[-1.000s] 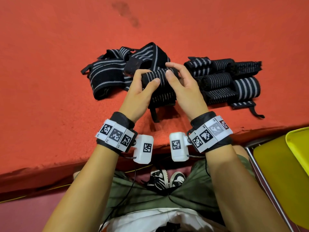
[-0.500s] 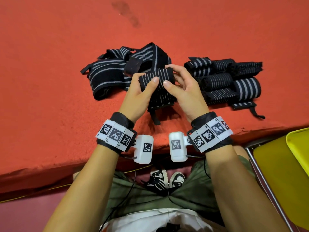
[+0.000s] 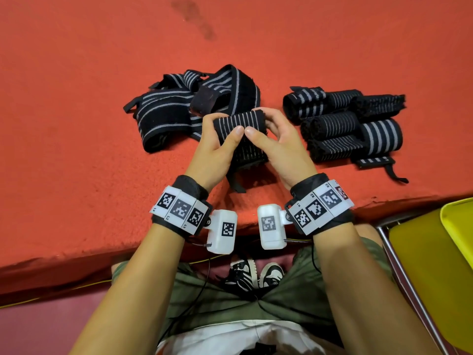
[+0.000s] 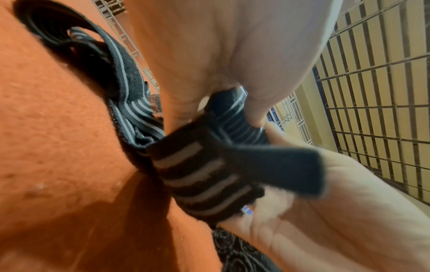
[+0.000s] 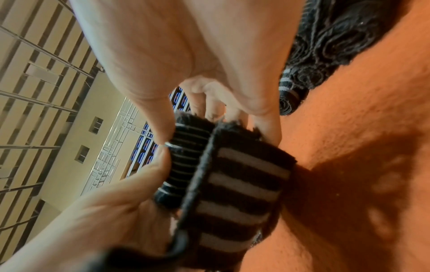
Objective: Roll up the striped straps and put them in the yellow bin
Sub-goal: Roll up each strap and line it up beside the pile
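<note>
Red surface (image 3: 76,124) below, left hand (image 3: 217,149) and right hand (image 3: 279,147) both grip the half-rolled striped strap (image 3: 240,123); better keep the winding tight and edges even.

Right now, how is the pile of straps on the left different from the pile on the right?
The left pile is loose and floppy, lying in open loops; the right pile is wound into tight rolls. The left pile sprawls in a tangle; the right pile lies packed side by side. Both are black with pale stripes and sit on the red mat.
</note>
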A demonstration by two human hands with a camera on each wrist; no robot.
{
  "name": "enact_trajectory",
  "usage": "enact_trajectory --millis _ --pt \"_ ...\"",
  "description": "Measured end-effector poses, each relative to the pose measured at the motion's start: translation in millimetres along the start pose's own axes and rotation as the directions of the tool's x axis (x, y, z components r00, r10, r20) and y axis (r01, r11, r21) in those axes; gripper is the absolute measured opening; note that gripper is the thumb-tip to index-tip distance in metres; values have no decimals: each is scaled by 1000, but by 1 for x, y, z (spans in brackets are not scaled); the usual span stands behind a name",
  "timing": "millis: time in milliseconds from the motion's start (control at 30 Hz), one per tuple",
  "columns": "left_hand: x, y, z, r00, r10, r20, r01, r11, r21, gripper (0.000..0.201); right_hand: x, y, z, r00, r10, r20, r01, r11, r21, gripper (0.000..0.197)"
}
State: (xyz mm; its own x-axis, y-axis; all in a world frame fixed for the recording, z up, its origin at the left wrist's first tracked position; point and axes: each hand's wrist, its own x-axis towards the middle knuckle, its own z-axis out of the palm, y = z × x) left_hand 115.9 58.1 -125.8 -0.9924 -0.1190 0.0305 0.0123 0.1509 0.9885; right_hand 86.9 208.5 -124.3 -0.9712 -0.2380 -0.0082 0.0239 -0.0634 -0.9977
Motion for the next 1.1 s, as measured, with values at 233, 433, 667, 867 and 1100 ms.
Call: enact_trajectory --millis 233,433,667,867,1100 --pt "1 -3 0 998 43 35 -45 997 66 35 4 6 0 999 44 -2 -44 994 -104 36" --pt "2 -3 0 995 69 -65 -69 998 11 39 8 14 -4 996 82 -46 -89 982 -166 39" --pt "4 0 3 986 116 -120 -117 993 -4 44 11 15 -3 996 10 -88 -30 973 -228 29" --pt "4 -5 5 996 36 -77 -44 994 -101 42 9 9 0 993 49 -109 -63 991 -122 25" --pt "7 -3 0 999 39 -38 -41 997 -69 50 7 0 -2 994 10 -111 -21 995 -99 30"
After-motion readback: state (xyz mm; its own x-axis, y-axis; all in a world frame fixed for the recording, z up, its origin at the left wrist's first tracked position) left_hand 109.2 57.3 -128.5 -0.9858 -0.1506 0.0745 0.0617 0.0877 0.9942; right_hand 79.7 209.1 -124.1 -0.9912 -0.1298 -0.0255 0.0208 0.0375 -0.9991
